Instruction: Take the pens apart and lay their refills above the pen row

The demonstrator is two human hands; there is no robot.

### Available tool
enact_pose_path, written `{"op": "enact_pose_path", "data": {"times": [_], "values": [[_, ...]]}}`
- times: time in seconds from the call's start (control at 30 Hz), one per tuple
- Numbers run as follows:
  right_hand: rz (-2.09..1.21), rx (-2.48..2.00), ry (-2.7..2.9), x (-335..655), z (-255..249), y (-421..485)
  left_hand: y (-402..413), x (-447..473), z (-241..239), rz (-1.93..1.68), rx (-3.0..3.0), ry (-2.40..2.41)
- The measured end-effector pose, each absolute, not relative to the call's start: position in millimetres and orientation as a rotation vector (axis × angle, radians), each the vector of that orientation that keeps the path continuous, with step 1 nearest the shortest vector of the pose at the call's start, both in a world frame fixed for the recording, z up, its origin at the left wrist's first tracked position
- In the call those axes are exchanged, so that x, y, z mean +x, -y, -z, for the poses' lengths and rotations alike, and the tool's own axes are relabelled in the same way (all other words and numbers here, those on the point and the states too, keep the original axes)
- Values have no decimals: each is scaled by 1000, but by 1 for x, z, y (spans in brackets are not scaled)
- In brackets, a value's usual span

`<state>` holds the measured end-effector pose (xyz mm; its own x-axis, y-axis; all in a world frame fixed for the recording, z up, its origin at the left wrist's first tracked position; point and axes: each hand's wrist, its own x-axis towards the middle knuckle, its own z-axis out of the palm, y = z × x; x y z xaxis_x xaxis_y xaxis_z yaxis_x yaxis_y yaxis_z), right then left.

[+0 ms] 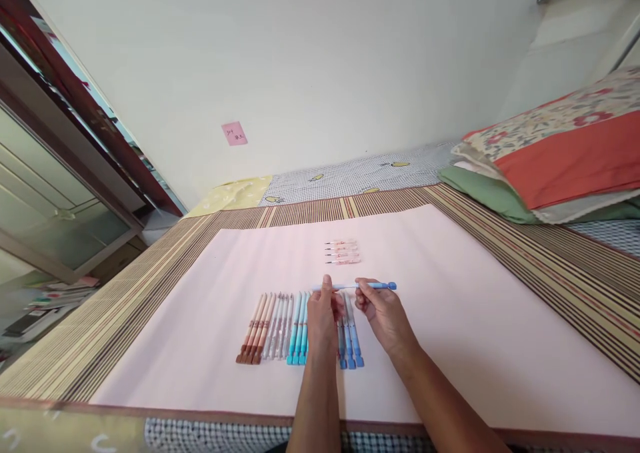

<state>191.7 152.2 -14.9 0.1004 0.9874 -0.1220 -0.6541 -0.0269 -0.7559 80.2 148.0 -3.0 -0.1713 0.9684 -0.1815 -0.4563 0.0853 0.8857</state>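
Note:
Both my hands hold one blue pen (373,285) sideways above a pale pink sheet (450,320). My left hand (323,316) pinches its pale left end; my right hand (383,313) pinches its middle, the blue cap end sticking out to the right. Below my hands lies a row of pens side by side: brown-pink ones (255,330) at the left, clear ones (280,323), light blue ones (299,330), darker blue ones (351,340) partly hidden by my hands. Several pink pens (343,252) lie farther back on the sheet.
The sheet lies on a striped woven mat (575,266) over a bed. Folded quilts and a pillow (555,153) are stacked at the right. A white wall with a pink note (234,133) stands behind. A window frame (75,140) and stacked books (45,306) are at the left.

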Motion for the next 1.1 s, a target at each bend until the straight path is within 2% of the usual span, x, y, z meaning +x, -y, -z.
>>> {"op": "enact_pose_path", "data": {"times": [0.17, 1.1], "values": [[-1411, -795, 506, 192, 20, -156, -150, 80, 1, -1486, 610, -839], [-1403, -827, 471, 196, 31, -157, -152, 88, 1, -1441, 641, -860]]}}
